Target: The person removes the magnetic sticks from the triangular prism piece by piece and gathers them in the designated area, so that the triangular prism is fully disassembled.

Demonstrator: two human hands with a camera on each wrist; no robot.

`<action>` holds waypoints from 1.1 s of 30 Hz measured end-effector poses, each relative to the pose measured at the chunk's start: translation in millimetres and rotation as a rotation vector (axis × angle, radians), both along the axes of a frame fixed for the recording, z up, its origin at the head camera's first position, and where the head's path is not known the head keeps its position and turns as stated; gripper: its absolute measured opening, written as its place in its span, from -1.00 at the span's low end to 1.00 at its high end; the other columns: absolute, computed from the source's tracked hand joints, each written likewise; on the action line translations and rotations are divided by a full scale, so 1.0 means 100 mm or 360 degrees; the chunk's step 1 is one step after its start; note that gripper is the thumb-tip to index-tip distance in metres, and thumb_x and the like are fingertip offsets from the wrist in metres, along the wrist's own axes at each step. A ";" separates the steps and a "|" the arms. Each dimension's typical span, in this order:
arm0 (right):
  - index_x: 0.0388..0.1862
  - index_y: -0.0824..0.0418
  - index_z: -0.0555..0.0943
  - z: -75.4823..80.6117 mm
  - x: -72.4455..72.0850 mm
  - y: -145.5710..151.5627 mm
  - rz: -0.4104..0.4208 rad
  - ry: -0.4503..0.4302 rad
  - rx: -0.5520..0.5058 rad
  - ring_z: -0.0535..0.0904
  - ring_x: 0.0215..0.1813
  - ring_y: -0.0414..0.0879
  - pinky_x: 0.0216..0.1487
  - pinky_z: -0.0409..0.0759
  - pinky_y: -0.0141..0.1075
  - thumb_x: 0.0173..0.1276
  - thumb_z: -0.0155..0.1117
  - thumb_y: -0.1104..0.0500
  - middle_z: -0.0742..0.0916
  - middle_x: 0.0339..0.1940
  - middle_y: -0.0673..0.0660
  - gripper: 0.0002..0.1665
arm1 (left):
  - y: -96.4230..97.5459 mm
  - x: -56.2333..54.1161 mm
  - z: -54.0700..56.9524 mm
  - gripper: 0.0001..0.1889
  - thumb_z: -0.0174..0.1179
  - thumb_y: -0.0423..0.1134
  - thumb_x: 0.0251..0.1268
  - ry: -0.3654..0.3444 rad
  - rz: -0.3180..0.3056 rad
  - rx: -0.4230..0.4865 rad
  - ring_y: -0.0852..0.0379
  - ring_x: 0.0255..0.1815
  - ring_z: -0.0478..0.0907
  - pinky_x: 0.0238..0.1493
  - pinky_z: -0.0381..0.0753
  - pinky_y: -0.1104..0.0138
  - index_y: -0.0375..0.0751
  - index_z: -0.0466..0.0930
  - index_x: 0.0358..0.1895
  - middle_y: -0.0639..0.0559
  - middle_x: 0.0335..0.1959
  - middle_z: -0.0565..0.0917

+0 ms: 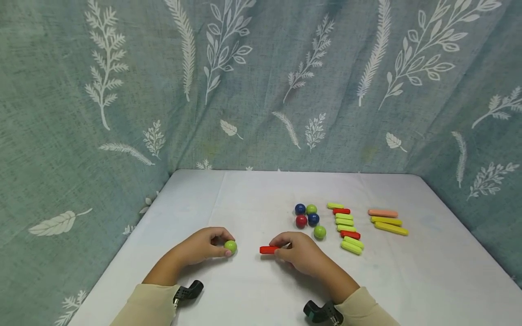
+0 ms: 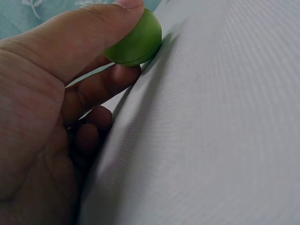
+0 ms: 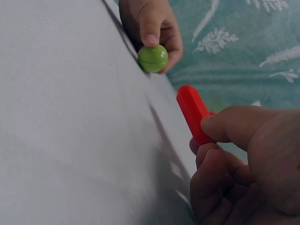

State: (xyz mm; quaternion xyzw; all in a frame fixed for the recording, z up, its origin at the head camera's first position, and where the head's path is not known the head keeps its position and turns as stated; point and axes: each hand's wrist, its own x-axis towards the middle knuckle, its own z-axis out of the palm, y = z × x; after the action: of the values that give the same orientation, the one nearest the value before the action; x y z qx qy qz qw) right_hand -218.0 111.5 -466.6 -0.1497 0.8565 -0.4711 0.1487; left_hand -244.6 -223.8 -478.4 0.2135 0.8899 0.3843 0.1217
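Observation:
Low over the white table, the left hand (image 1: 205,246) pinches a green ball (image 1: 230,246) between thumb and fingers. In the left wrist view the same green ball (image 2: 140,42) sits under the thumb, close to the cloth. To its right, the right hand (image 1: 302,254) grips one end of a short red stick (image 1: 268,250), whose free end points at the green ball. The right wrist view shows the red stick (image 3: 193,112) held between thumb and fingers, apart from the green ball (image 3: 153,58) in the other hand.
Blue, green and red balls (image 1: 301,221) lie right of centre. Beside them runs a column of short light-green and red sticks (image 1: 345,222). Farther right are two yellow sticks (image 1: 390,228) and an orange one (image 1: 382,213). A leaf-patterned curtain (image 1: 261,90) surrounds the table (image 1: 253,194).

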 end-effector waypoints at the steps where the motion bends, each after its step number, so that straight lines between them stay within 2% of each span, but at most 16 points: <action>1: -0.05 -0.15 0.76 0.01 0.01 0.03 -0.0003 -0.0002 0.0004 0.60 -0.41 -0.09 -0.42 0.57 -0.28 0.38 0.46 0.14 0.74 -0.06 -0.06 -0.78 | 0.00 0.01 0.00 -0.71 0.53 0.00 0.23 -0.0002 -0.0001 0.0007 0.15 -0.21 0.45 -0.20 0.47 0.35 0.14 0.72 -0.02 0.16 -0.12 0.67; 10: -0.03 -0.13 0.77 0.05 0.07 0.27 -0.0050 0.0015 0.0069 0.62 -0.34 -0.05 -0.35 0.60 -0.25 0.39 0.45 0.14 0.75 -0.05 -0.03 -0.78 | -0.01 0.00 -0.02 -0.71 0.52 0.00 0.24 -0.0015 -0.0014 0.0022 0.14 -0.20 0.48 -0.18 0.49 0.34 0.13 0.71 -0.02 0.15 -0.10 0.69; 15: -0.06 -0.14 0.78 0.09 0.09 0.37 -0.0139 0.0012 0.0116 0.61 -0.38 -0.04 -0.36 0.58 -0.24 0.39 0.44 0.17 0.74 -0.13 -0.02 -0.78 | 0.00 0.01 -0.01 -0.71 0.52 0.01 0.24 -0.0009 -0.0006 0.0008 0.13 -0.19 0.47 -0.18 0.48 0.34 0.14 0.71 -0.02 0.15 -0.10 0.68; 20: -0.10 -0.14 0.78 0.14 0.12 0.46 -0.0232 0.0018 0.0163 0.59 -0.42 -0.03 -0.39 0.56 -0.24 0.36 0.47 0.21 0.75 -0.10 -0.05 -0.76 | 0.00 0.01 0.00 -0.71 0.52 0.01 0.25 -0.0009 0.0001 0.0013 0.13 -0.19 0.46 -0.18 0.48 0.33 0.13 0.71 -0.02 0.15 -0.09 0.68; 28: -0.15 -0.19 0.78 0.20 0.17 0.64 -0.0348 0.0027 0.0313 0.57 -0.36 -0.05 -0.36 0.57 -0.23 0.34 0.52 0.16 0.74 -0.21 -0.05 -0.78 | 0.00 0.03 0.03 -0.71 0.52 -0.03 0.26 0.0001 -0.0007 0.0024 0.15 -0.18 0.48 -0.17 0.49 0.35 0.07 0.71 -0.02 0.13 -0.11 0.68; 33: -0.14 -0.18 0.78 0.22 0.19 0.80 -0.0441 -0.0014 0.0352 0.58 -0.30 -0.04 -0.33 0.59 -0.22 0.33 0.53 0.17 0.73 -0.16 -0.06 -0.77 | 0.00 0.03 0.03 -0.70 0.52 -0.08 0.26 -0.0026 -0.0024 0.0080 0.15 -0.17 0.52 -0.16 0.51 0.35 -0.02 0.71 0.00 0.07 -0.12 0.69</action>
State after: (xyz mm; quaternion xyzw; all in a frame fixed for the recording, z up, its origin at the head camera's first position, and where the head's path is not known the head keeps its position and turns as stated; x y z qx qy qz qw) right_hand -199.0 191.0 -444.8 -0.0109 0.9149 -0.3905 0.1018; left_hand -242.0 -223.9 -475.0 0.2200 0.8773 0.4074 0.1264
